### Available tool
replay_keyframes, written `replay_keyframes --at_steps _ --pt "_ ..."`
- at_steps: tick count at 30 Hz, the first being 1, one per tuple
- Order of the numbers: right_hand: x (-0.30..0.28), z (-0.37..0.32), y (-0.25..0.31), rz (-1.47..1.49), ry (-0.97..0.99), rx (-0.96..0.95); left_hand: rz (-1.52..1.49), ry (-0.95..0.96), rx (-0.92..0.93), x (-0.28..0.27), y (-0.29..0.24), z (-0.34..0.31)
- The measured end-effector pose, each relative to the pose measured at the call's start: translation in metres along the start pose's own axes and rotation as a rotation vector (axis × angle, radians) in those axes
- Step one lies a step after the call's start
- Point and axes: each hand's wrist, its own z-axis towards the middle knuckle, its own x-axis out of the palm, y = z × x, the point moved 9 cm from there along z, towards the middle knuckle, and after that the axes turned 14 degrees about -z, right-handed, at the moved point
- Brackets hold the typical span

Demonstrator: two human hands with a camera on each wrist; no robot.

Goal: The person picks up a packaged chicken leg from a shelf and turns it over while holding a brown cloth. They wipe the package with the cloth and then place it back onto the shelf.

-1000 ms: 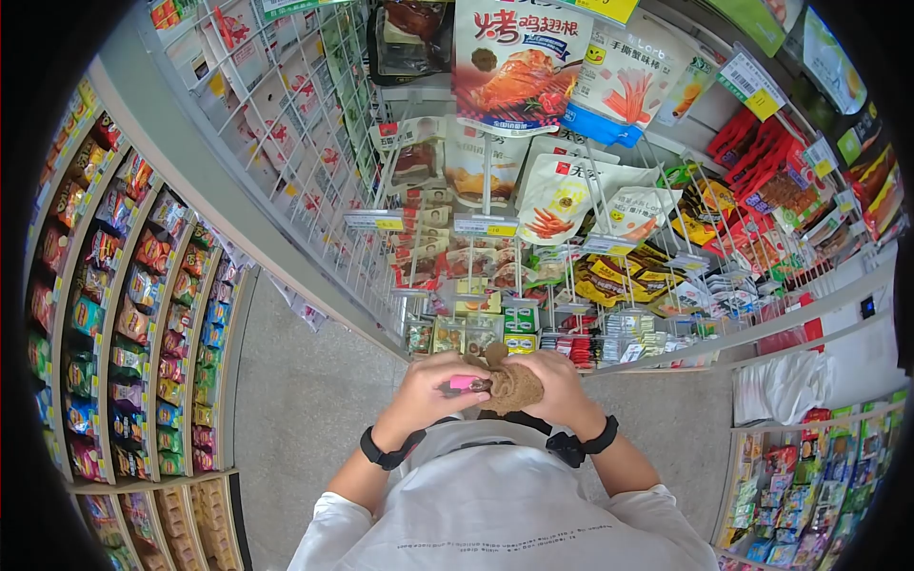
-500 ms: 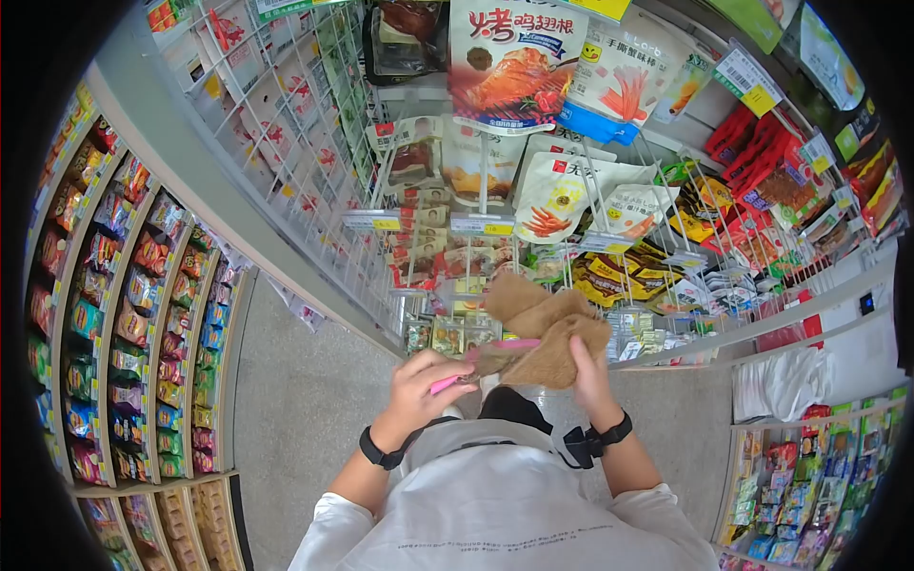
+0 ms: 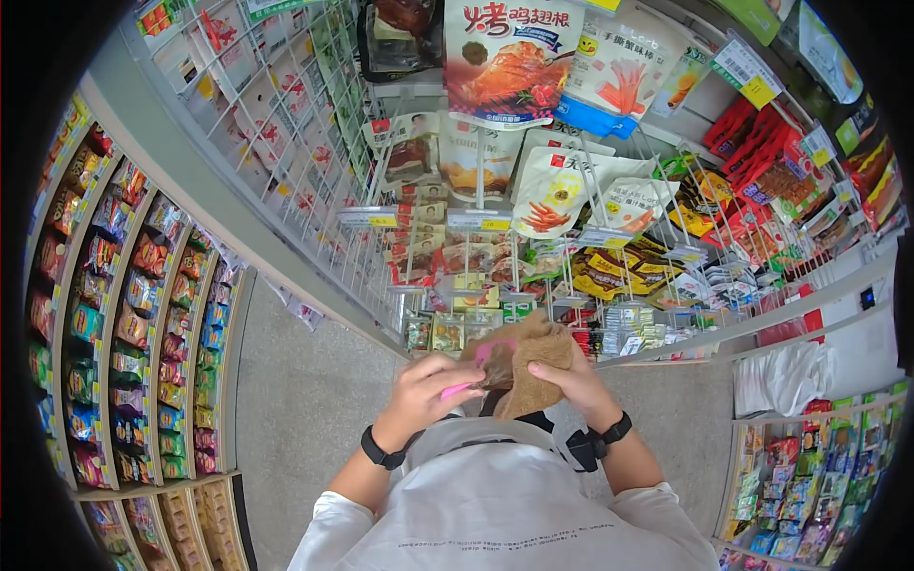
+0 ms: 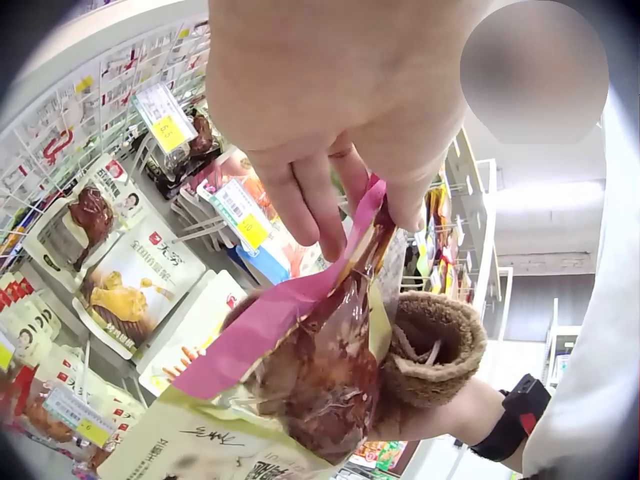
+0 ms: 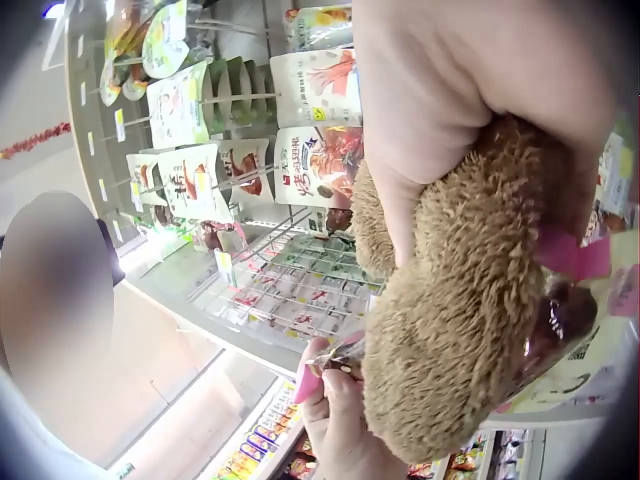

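In the head view my left hand (image 3: 428, 385) pinches the pink edge of a food packet. The left wrist view shows this packet (image 4: 315, 385) close up, with dark brown meat behind a clear window and a pale printed panel below. My right hand (image 3: 576, 385) grips a fuzzy brown plush piece (image 5: 450, 320) with rounded lobes, thumb on top. From the left, that piece shows a hollow, cuff-like opening. It overlaps the packet's far part, and both are held in front of my waist, above the floor.
Ahead stands a rack of hanging snack packets (image 3: 505, 71) with price tags on wire hooks. A white wire grid (image 3: 276, 105) borders it on the left. Shelves of chip bags (image 3: 138, 314) line the far left; white plastic bags (image 3: 785, 381) hang at the right.
The hands were close together around the bunched plush piece, then spread apart with it raised and opened out. Now it is lower and nearer my body, turned more upright beside the packet.
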Motion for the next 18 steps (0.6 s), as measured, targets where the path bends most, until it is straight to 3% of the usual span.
replay_keyframes --at_steps 4,7,9,13,15,18 --pt "-0.005 0.000 -0.009 0.079 -0.064 0.021 -0.055 0.053 -0.041 0.005 0.004 -0.003" --pt "-0.008 -0.004 -0.011 0.126 -0.117 0.035 -0.122 -0.094 -0.204 0.001 0.012 0.000" --pt "-0.007 -0.005 -0.009 0.194 -0.139 0.038 -0.531 -0.437 -0.285 -0.011 0.029 -0.008" --pt "-0.007 -0.004 0.000 0.109 -0.177 -0.077 -0.621 -0.393 -0.417 -0.013 0.057 -0.028" --pt "-0.005 -0.007 0.020 -0.030 -0.210 -0.227 -0.515 -0.139 -0.486 -0.004 0.068 -0.038" --pt "-0.006 -0.009 0.024 -0.176 -0.220 -0.358 -0.473 -0.183 -0.415 -0.010 0.063 -0.037"
